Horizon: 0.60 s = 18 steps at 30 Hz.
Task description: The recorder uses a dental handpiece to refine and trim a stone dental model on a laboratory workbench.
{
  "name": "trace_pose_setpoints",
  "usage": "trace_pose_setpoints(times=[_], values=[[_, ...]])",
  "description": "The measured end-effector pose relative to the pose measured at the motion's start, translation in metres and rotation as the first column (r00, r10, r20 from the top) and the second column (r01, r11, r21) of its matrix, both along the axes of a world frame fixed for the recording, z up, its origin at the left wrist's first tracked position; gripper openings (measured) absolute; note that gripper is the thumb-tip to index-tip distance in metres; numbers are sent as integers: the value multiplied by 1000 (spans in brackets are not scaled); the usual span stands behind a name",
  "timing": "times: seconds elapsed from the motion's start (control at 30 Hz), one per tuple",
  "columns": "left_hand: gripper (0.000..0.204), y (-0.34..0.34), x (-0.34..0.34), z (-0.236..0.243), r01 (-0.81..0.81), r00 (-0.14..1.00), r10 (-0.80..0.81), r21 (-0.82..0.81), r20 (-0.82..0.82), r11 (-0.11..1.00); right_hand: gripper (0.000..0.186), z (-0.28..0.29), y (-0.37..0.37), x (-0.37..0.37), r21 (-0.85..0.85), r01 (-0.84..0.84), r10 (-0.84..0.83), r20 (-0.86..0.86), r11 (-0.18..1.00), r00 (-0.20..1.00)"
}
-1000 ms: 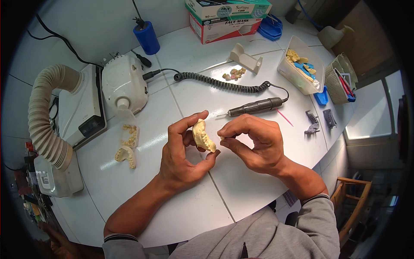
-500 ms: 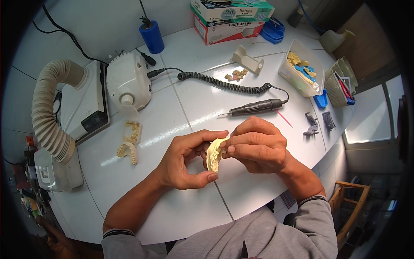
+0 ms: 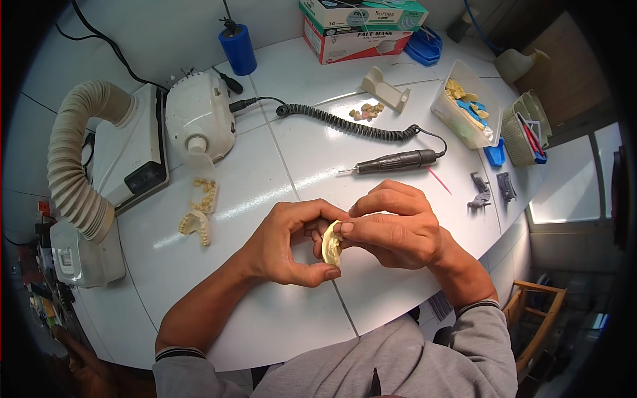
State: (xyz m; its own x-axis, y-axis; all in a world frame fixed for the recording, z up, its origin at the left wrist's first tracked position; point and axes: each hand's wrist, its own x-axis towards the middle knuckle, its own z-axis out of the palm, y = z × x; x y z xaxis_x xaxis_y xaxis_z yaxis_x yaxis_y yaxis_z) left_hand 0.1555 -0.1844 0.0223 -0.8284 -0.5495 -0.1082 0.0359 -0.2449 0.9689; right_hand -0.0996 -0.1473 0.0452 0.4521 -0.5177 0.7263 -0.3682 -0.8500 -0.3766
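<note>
A pale yellow plaster dental cast (image 3: 330,249) is held above the table, tipped on its side. My left hand (image 3: 288,242) grips it from the left, with the thumb under its near end and the fingers curled behind it. From the right, my right hand (image 3: 401,229) presses its bent fingertips together against the cast's upper edge; they cover part of it, and anything small between them is hidden. Farther left on the table lies another cream dental cast (image 3: 194,227), touching a small tray of loose yellowish tooth pieces (image 3: 204,194).
Beyond my hands lies a black handpiece (image 3: 398,161) with a coiled cord to a white control unit (image 3: 199,116). A ribbed hose (image 3: 70,156) arches at left. Loose tooth pieces (image 3: 367,111), a clear bin of scraps (image 3: 464,119) and grey moulded parts (image 3: 479,189) sit farther off.
The cast has turned in my fingers, so its row of teeth shows less. My right hand's fingertips have shifted along its upper edge. The whole view has moved slightly.
</note>
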Motion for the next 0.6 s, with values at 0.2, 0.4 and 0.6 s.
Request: trace_pose_setpoints(times=[0.2,0.4,0.6], values=[[63,-1,-3,4,14,996,-9,-54,92,998,36,8,1,-4,-75,-5,-4,-123,997,992],[56,-2,-5,2,-1,1000,0,-173,-8,985,39,9,2,-5,-41,-18,12,-139,999,990],[55,-4,-2,4,65,990,-49,-118,130,991,49,5,1,-6,144,-61,71,-63,988,995]])
